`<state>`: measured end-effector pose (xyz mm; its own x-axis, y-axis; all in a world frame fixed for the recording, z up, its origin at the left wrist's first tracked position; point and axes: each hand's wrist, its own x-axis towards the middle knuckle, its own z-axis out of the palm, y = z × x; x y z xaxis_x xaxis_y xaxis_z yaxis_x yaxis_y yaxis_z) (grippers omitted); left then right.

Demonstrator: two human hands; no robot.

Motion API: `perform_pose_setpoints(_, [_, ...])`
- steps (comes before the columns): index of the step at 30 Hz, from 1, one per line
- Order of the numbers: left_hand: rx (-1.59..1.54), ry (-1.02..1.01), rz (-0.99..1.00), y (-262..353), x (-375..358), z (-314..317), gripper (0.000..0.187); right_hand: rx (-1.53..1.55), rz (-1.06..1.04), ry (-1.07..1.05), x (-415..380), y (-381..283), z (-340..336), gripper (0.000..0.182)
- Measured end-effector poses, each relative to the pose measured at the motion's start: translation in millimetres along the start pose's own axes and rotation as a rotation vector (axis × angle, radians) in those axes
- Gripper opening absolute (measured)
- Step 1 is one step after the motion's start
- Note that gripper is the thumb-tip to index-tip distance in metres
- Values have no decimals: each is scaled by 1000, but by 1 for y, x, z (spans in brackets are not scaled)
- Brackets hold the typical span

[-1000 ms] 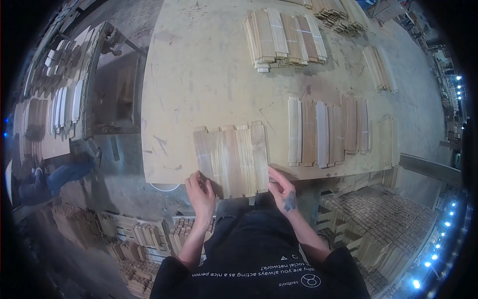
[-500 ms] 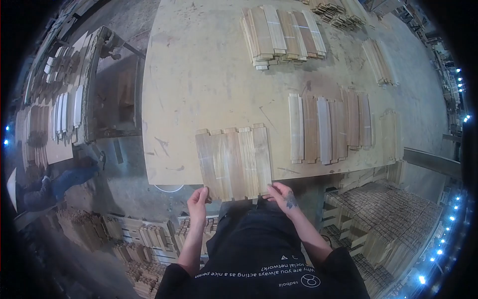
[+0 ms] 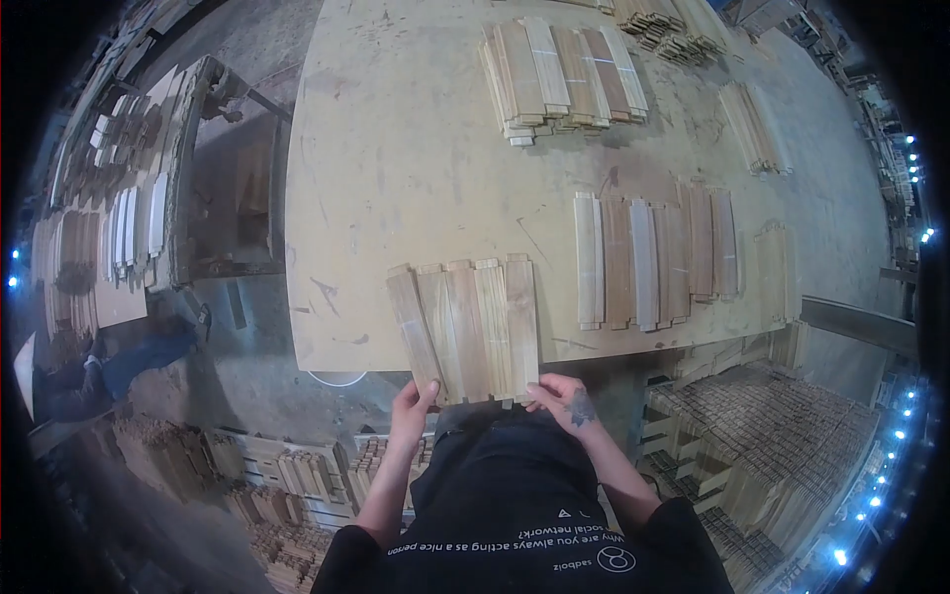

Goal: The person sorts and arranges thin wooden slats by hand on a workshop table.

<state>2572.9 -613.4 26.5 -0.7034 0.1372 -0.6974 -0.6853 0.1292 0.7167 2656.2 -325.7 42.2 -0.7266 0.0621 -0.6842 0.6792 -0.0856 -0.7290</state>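
A row of several wooden strips (image 3: 462,327) lies side by side at the table's near edge, with lower ends jutting past it. My left hand (image 3: 412,406) is closed on the near end of the leftmost wooden strip (image 3: 412,327), thumb on top; this strip is tilted, and its far end stands apart from its neighbour. At the opposite corner, my right hand (image 3: 560,400) pinches the near end of the rightmost wooden strip (image 3: 522,322). The fingers beneath the strips are partly hidden.
The large board table (image 3: 366,178) also bears a row of strips (image 3: 655,262) at right and a stacked bundle (image 3: 564,79) farther back. Stacked wood (image 3: 762,445) stands below right, more wood pieces (image 3: 297,470) below left. A person's dark-clothed arm (image 3: 148,361) shows at far left.
My left hand has shifted right and inward, swinging the near end of the leftmost strip the same way. Gaps between the strips' far ends have widened. My right hand has barely moved.
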Motion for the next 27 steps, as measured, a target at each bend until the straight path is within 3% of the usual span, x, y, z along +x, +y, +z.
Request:
perform_pose_setpoints(2, [-126,-61,-94,8,-5,6,30,-78,-24,-10,2,0,3,27])
perform_pose_setpoints(5, [63,-67,-65,-1,-5,11,32,-216,-48,16,3,-7,6,27])
perform_pose_setpoints(7, [-39,-88,-117,1,-5,29,32,-317,-81,34,6,-6,8,30])
perform_pose_setpoints(12, [-237,-159,-159,17,-14,31,31,-213,-71,-1,7,-2,7,28])
perform_pose_setpoints(21, [-116,-234,-133,-3,-1,36,30,-230,-25,-38,13,8,7,26])
perform_pose_setpoints(27, [-243,-263,-164,3,-2,43,29,-301,-102,47,14,14,13,29])
